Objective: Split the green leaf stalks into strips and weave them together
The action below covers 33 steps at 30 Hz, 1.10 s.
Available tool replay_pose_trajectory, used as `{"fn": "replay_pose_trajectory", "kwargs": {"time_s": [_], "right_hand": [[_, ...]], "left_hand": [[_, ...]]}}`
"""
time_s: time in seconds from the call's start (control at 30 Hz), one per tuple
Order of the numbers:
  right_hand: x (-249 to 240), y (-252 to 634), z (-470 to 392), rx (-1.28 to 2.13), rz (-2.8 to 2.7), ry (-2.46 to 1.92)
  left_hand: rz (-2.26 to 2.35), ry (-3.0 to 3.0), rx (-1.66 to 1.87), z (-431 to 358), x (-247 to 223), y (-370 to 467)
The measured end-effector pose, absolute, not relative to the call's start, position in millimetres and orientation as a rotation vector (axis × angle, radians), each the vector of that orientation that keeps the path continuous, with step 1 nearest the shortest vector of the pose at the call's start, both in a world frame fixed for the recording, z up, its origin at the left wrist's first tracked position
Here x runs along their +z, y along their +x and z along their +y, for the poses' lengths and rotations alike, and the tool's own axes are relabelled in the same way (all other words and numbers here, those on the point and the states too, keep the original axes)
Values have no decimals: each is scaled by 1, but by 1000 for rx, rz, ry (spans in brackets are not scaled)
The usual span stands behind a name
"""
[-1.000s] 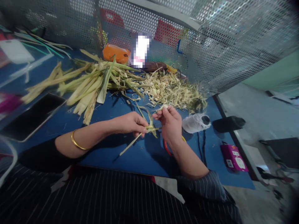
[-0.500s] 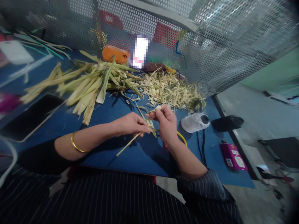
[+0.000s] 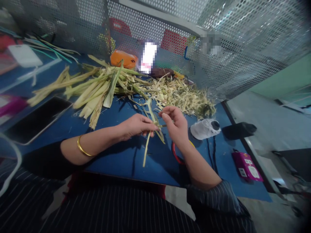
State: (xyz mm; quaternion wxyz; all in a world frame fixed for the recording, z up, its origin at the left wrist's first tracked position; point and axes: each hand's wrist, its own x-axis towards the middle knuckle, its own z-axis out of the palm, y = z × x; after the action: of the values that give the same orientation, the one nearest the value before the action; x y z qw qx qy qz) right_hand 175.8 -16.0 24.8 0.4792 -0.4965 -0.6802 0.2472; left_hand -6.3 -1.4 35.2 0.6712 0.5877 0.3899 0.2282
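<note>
Above the blue table, our left hand pinches pale husk strips near where they cross; our right hand curls just beside, and we can't tell whether it grips anything. A firm pinch and gentle tension should serve us, lest fibres split.

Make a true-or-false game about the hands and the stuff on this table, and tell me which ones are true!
1. The left hand pinches a thin pale strip. True.
2. The gold bangle is on the right arm. False: the gold bangle is on the left forearm.
3. A purple pack lies near the right end of the blue table. True.
4. The two hands are far apart. False: the right hand is close beside the left.
5. The orange packet lies behind the long husks. True.
</note>
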Motion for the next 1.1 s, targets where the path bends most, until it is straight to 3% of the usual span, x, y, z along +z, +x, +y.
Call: {"fn": "replay_pose_trajectory", "kwargs": {"time_s": [0.17, 0.4, 0.67, 0.83, 1.1], "right_hand": [[30, 190, -7, 150, -2200, -1184], [20, 191, -5, -71, -2143, -1266], [34, 182, -21, -412, -1997, -1192], [32, 164, -38, -584, -2418, -909], [15, 155, -32, -784, -2597, -959]], "left_hand": [[959, 1313, 681, 11, 37, -13], [964, 1267, 582, 8, 32, -9], [991, 1178, 730, 12, 24, -8], [951, 1034, 820, 11, 18, -3], [841, 1006, 756, 9, 17, -3]]}}
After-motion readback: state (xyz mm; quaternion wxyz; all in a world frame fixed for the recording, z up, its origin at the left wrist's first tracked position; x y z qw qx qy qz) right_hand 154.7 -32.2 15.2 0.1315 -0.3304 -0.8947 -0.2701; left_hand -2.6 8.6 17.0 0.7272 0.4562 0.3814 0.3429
